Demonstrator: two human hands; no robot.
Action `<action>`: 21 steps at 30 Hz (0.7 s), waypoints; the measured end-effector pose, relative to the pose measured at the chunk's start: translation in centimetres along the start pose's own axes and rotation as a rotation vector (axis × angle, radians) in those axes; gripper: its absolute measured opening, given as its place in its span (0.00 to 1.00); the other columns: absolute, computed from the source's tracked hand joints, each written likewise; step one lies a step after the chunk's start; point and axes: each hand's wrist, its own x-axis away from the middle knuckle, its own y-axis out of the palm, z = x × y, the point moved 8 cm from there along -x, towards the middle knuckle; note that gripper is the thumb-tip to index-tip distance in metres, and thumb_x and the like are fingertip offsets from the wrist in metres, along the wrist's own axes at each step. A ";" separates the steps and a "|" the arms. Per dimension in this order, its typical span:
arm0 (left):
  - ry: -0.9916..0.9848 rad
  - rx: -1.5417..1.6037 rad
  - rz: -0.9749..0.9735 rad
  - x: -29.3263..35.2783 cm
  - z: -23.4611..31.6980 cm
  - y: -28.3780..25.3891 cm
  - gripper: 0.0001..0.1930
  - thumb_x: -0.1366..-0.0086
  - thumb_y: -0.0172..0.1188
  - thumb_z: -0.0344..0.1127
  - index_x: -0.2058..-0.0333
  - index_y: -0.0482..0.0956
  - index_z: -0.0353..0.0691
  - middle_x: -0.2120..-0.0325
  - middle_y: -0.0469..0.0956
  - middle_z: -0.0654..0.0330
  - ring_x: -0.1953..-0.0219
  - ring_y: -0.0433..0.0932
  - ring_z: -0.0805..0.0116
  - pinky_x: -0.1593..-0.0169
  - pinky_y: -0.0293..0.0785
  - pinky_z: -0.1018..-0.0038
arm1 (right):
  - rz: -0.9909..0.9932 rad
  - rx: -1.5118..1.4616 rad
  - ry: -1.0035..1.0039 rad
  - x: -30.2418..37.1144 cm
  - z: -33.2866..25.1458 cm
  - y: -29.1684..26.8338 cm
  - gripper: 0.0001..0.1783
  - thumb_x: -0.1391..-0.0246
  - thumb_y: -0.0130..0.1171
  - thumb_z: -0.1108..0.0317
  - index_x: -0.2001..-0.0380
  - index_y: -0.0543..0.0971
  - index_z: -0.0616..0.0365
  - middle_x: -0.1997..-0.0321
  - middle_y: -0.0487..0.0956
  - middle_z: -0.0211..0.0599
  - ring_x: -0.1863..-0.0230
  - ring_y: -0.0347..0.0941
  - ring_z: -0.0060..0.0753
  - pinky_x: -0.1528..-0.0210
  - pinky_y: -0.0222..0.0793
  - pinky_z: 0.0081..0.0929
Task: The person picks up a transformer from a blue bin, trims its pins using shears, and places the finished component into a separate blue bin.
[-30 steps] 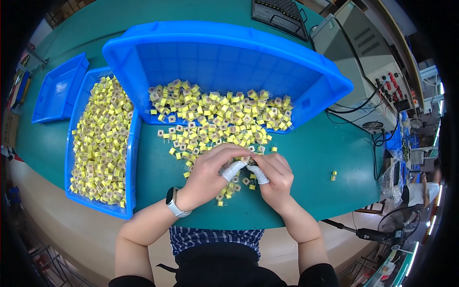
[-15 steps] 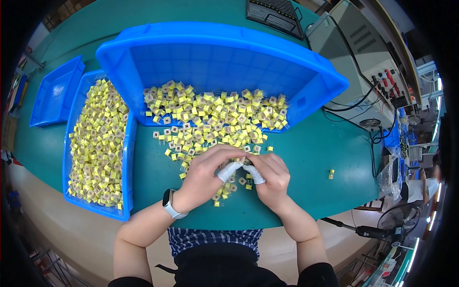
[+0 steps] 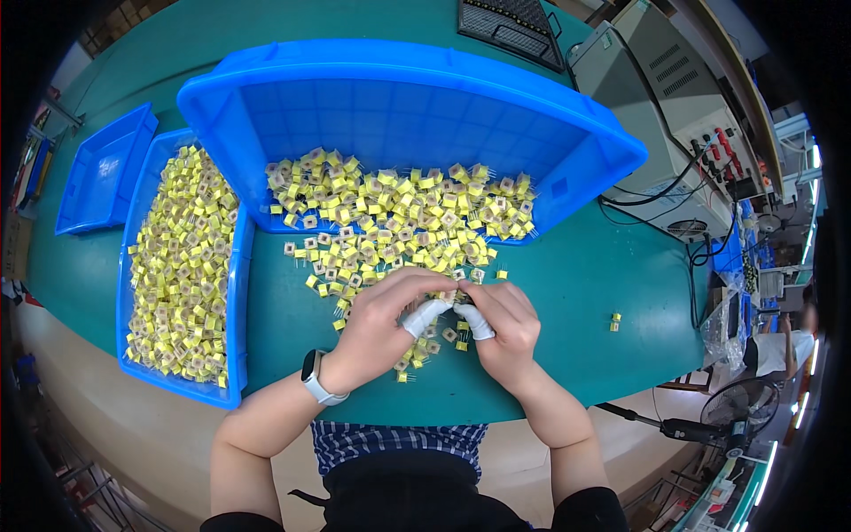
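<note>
My left hand [image 3: 383, 324] and my right hand [image 3: 505, 328] meet above the green table, their fingertips pinched together. White covers wrap both thumbs. Between the fingertips is a small yellow transformer [image 3: 449, 296], mostly hidden by the fingers. Beneath and around the hands, loose yellow transformers [image 3: 403, 235] with thin metal pins lie in a heap. The heap spills out of a large blue bin [image 3: 417, 111] tipped on its side, its mouth facing me. Several more pieces lie just below my fingers, close to the table's front edge.
On the left stands a blue tray [image 3: 236, 337] full of the same transformers, beside a smaller blue tray [image 3: 99, 182]. Two pieces [image 3: 615, 322] sit apart at the right. A grey instrument [image 3: 665, 115] with cables and a black rack [image 3: 510, 31] occupy the far right.
My right hand has shifted very slightly, its thumb a little to the right. The left hand and the heap look the same.
</note>
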 end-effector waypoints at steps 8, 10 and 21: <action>0.023 -0.011 -0.005 0.0 0.1 0.1 0.13 0.41 0.66 0.23 0.57 0.83 0.38 0.59 0.84 0.56 0.56 0.83 0.59 0.55 0.79 0.69 | 0.003 0.017 -0.010 -0.1 -0.2 0.0 0.19 0.59 0.64 0.78 0.58 0.84 0.64 0.66 0.83 0.41 0.68 0.77 0.41 0.67 0.69 0.34; 0.042 -0.022 -0.003 -0.1 0.2 0.1 0.13 0.41 0.66 0.23 0.57 0.83 0.38 0.59 0.83 0.56 0.56 0.83 0.59 0.56 0.79 0.69 | 0.006 0.017 -0.013 -0.1 -0.3 0.0 0.19 0.59 0.64 0.78 0.58 0.84 0.64 0.66 0.83 0.41 0.68 0.77 0.41 0.67 0.69 0.34; 0.027 0.026 -0.019 -0.2 0.2 0.1 0.13 0.41 0.65 0.22 0.56 0.83 0.38 0.59 0.82 0.56 0.59 0.82 0.60 0.58 0.78 0.72 | -0.005 0.028 -0.026 -0.1 -0.3 -0.1 0.18 0.60 0.64 0.78 0.60 0.83 0.65 0.67 0.82 0.42 0.69 0.77 0.43 0.67 0.69 0.35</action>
